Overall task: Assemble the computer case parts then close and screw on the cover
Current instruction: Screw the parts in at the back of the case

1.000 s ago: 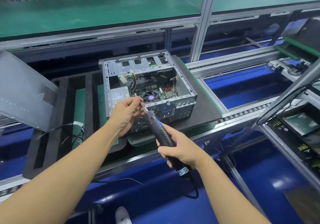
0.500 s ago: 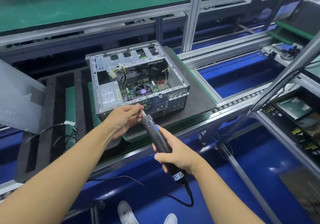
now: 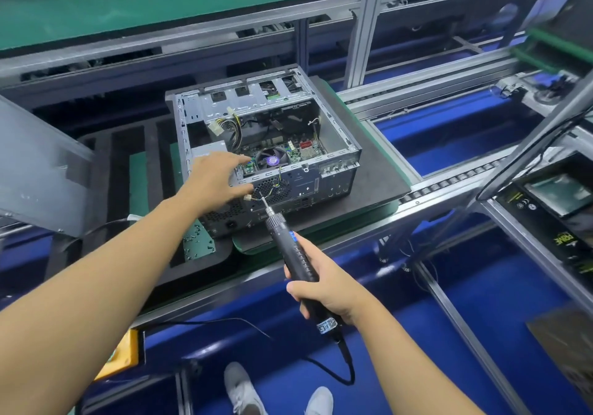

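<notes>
Nearest, the right hand [image 3: 324,286] was wrapped round the black electric screwdriver [image 3: 293,251]. Its long axis ran from near right to far left, and the bit ended just short of the vented near panel of the computer case [image 3: 340,154]. Just left of the bit, the left hand [image 3: 215,178] lay open with fingers straight, reaching over the case's near rim toward the fan [image 3: 272,160]; whether it touched the metal could not be told. The case sat open-topped on a black mat [image 3: 378,174], its long sides running near to far. The cover [image 3: 35,164] leaned well apart to the left, beyond a slotted foam tray [image 3: 106,170]. The left hand was probably the nearer to it, with free room across the tray. An upright frame post [image 3: 365,29] stood behind the case.
</notes>
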The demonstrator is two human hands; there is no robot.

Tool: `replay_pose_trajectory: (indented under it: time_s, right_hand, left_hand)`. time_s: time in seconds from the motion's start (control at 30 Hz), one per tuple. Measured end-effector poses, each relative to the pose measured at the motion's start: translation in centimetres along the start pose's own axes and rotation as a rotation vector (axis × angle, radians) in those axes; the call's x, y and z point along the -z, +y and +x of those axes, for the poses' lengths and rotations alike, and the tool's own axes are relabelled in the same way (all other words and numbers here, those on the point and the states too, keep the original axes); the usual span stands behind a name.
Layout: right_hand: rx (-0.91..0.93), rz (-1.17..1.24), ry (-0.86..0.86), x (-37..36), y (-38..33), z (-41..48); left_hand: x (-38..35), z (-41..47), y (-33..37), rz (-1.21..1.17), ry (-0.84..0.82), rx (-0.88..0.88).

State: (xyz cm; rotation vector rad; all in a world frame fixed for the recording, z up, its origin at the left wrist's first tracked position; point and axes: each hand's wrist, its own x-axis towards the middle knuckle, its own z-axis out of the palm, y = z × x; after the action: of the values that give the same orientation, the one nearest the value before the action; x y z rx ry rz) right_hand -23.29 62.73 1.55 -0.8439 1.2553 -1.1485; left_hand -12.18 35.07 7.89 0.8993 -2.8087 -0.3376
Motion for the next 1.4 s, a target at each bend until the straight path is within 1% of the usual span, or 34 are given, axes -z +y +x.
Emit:
replay_pose_trajectory:
  time_s: [0.1, 0.37, 0.53, 0.83, 1.23, 1.4]
  right_hand:
    - [-0.009, 0.000, 0.002, 0.1, 0.1, 0.2]
    - [-0.014, -0.011, -0.002, 0.0, -0.1, 1.0]
    - [-0.019, -0.013, -0.010, 0.0, -0.4, 1.6]
    - [-0.059, -0.013, 0.014, 0.0, 0.2, 2.6]
    - [-0.024, -0.010, 0.008, -0.2, -0.1, 3.1]
    - [-0.021, -0.005, -0.006, -0.3, -0.1, 3.1]
  left_hand:
    - [-0.6, 0.1, -0.2, -0.103, -0.001, 0.002]
    - [-0.6, -0.4, -0.8, -0.189, 0.009, 0.022]
    - [-0.7, -0.3, -0.6, -0.200, 0.022, 0.051]
    - [-0.9, -0.2, -0.5, -0.214, -0.003, 0.105]
    - [-1.0, -0.4, -0.3, -0.213, 0.047, 0.070]
    - [-0.8, -0.3, -0.7, -0.224, -0.004, 0.073]
